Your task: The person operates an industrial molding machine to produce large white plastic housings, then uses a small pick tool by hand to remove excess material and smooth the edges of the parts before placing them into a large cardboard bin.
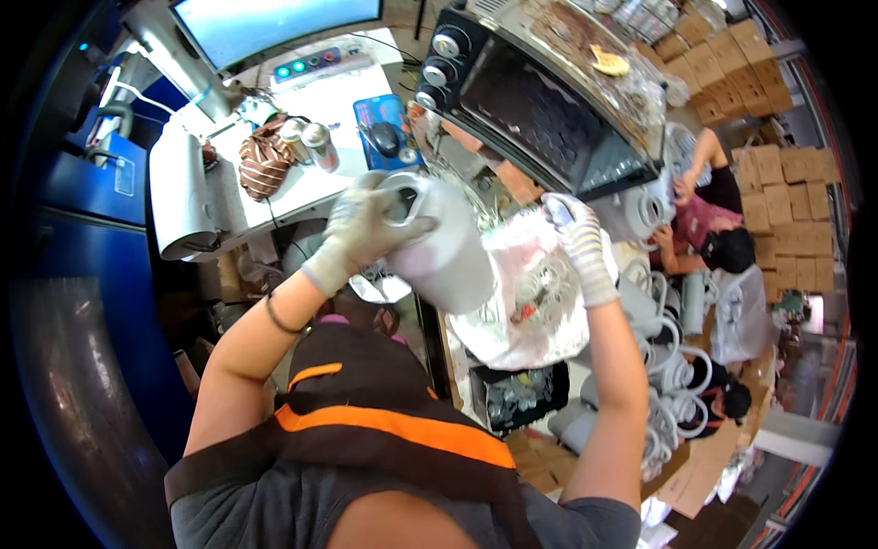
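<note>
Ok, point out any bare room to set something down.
Desk: a small patch between button box, cans and mouse mat; a narrow strip between white cylinder and striped bag. Crowded: the right side, with oven, plastic bag and grey jugs.

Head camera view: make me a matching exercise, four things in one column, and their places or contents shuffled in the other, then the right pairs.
Things:
1. Pale grey plastic jug
2. Black computer mouse
3. Brown-and-white striped cloth bundle
4. Black plastic crate

Places or contents:
A. Beside two metal cans on a white table
B. Holding grey pieces
C. In the gloved left hand
D. On a blue mat

Right pairs: 1-C, 2-D, 3-A, 4-B
</note>
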{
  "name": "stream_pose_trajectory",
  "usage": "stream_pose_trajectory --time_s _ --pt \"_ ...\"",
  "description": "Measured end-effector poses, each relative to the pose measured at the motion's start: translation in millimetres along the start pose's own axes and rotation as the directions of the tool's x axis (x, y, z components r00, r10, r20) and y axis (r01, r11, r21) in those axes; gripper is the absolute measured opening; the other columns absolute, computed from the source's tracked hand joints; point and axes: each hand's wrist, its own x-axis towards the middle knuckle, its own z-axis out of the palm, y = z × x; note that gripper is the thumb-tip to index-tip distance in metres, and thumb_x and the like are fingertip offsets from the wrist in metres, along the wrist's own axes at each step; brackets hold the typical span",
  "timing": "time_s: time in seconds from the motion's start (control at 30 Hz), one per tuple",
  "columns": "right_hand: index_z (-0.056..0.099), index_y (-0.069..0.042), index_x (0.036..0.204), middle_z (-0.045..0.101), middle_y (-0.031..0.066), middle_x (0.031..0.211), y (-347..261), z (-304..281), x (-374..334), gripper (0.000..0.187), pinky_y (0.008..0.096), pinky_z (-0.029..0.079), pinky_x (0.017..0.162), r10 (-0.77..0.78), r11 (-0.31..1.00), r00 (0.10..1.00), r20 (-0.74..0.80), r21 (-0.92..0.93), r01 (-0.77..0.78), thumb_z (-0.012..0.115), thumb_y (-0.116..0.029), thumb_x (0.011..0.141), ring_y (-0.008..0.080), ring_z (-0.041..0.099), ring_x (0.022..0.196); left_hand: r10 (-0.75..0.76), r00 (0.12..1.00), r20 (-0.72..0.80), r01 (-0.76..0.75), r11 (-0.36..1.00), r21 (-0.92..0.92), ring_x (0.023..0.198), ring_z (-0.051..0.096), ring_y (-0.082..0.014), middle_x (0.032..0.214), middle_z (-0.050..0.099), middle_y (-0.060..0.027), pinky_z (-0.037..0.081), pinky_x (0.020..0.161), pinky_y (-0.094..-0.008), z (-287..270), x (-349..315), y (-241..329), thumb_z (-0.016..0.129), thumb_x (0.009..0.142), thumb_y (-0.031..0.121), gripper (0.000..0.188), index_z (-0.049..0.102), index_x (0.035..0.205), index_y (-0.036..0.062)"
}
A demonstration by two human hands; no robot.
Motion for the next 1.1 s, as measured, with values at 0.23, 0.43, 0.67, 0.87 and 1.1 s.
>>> stream_pose_trajectory --time_s 0.23,0.43,0.67,0.87,1.1 --pt "0.058 -0.012 0.12 0.058 0.0169 0.123 73.4 61.9 178.6 0.048 0.0411 0.045 0.094 0.014 0.495 0.968 -0.25 -0.84 -0.224 0.045 -0.048 0.091 0.033 0.059 0.108 -0.482 0.87 -0.101 0.283 0.656 -0.699 0.098 0.056 -0.0153 0.106 0.062 -0.0045 0.044 0.089 -0.0288 -64.7 -59.1 -62.0 0.079 0.068 0.02 0.042 0.061 0.102 0.0032" --pt "0.057 -0.005 0.121 0.066 0.0128 0.103 63.9 49.2 173.3 0.038 0.0348 0.051 0.073 0.048 0.88 0.971 -0.235 -0.449 -0.152 0.053 -0.03 0.092 0.0234 0.065 0.09 -0.468 0.881 -0.07 0.255 0.595 -0.762 0.104 0.058 -0.0211 0.112 0.062 -0.0099 0.044 0.095 -0.0334 -135.8 -59.5 -85.7 0.075 0.074 0.03 0.053 0.057 0.115 0.0019" --pt "0.059 -0.002 0.112 0.067 0.0091 0.094 -72.7 83.9 4.1 0.028 0.0217 0.049 0.055 0.099 0.607 0.876 0.472 0.669 -0.429 0.065 -0.01 0.086 0.0157 0.066 0.073 0.215 0.957 -0.196 -0.214 0.976 0.028 0.119 0.05 -0.0259 0.127 0.055 -0.017 0.036 0.106 -0.0332 -156.9 -26.9 -155.2 0.067 0.076 0.02 0.05 0.056 0.12 -0.0011" --pt "0.06 0.001 0.105 0.066 0.0073 0.088 -126.9 122.4 -125.4 0.027 0.021 0.049 0.061 0.19 0.685 0.581 0.791 0.318 -0.656 0.063 -0.019 0.088 0.01 0.061 0.069 -0.305 0.892 0.335 0.337 -0.048 -0.94 0.091 0.067 -0.0215 0.106 0.065 -0.0142 0.058 0.079 -0.0327 -83.3 -10.9 -198.4 0.071 0.082 0.037 0.055 0.054 0.12 0.001" --pt "0.06 0.0 0.1 0.065 0.0065 0.082 -110.0 139.7 -161.5 0.02 0.0212 0.051 0.06 0.212 0.661 0.575 0.791 0.317 -0.68 0.063 -0.016 0.089 0.009 0.061 0.066 -0.395 0.915 0.083 0.21 0.291 -0.933 0.082 0.068 -0.019 0.098 0.067 -0.01 0.06 0.071 -0.0318 -63.6 2.7 -227.2 0.075 0.079 0.038 0.051 0.059 0.117 0.0073"
